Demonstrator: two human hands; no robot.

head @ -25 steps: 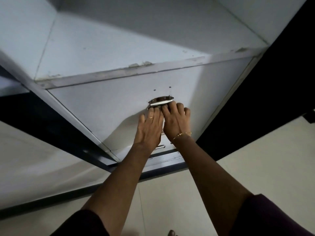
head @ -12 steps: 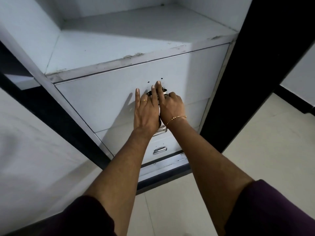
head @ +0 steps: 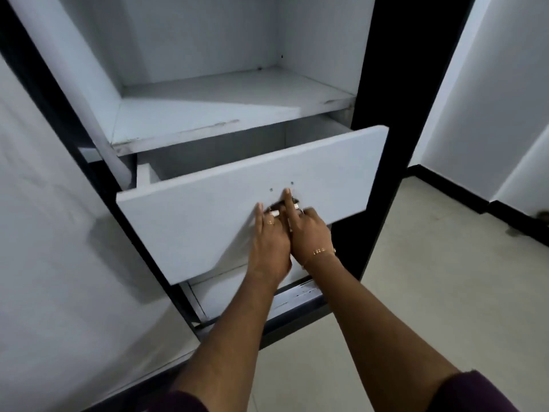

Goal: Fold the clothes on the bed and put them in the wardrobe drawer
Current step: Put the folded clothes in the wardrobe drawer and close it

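A white wardrobe drawer [head: 208,209] sticks partly out of the wardrobe, its front tilted toward me. Both hands meet at its metal handle [head: 274,210] in the middle of the front. My left hand [head: 271,248] has fingers hooked on the handle. My right hand [head: 312,233] grips it beside the left, with the index finger stretched up along the drawer front. The opened part of the drawer shows bare white inside. No clothes are in view.
A bare white shelf [head: 231,114] sits above the drawer. A lower drawer front [head: 237,288] shows beneath it. The open wardrobe door [head: 59,263] stands at the left, a black frame post [head: 383,84] at the right. Beige floor tiles [head: 445,278] spread to the right.
The drawer was flush with the wardrobe before and now stands pulled partly out. Both hands stayed on the handle and came toward me with it. The camera view rose.
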